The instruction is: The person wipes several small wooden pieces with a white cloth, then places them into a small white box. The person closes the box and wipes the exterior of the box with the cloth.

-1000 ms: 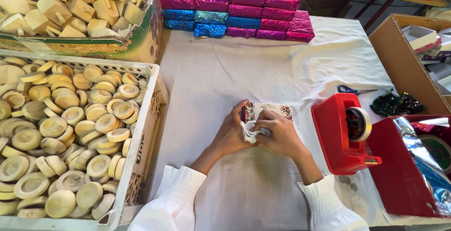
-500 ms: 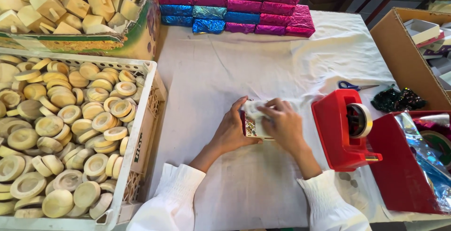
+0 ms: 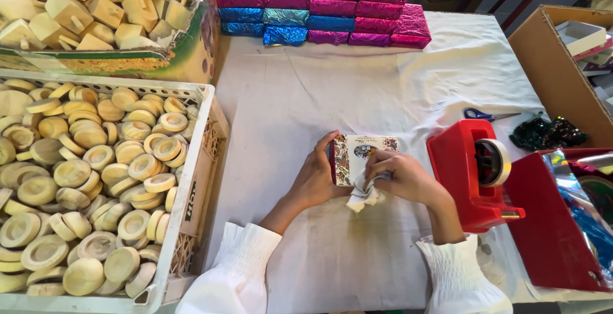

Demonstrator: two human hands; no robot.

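Note:
A small flat box with a floral print lies on the white tablecloth near the middle. My left hand grips its left edge. My right hand rests on the box's right side and pinches a crumpled white cloth against its front edge. Both wrists wear white gathered sleeves.
A white crate of round wooden discs stands at the left, a box of wooden blocks behind it. Stacked foil-wrapped boxes sit at the back. A red tape dispenser, scissors, a red tray and a cardboard box are at the right.
The box has been turned so its printed face lies up and flatter. My right hand has moved onto it with the cloth, while the left hand stays at the left edge.

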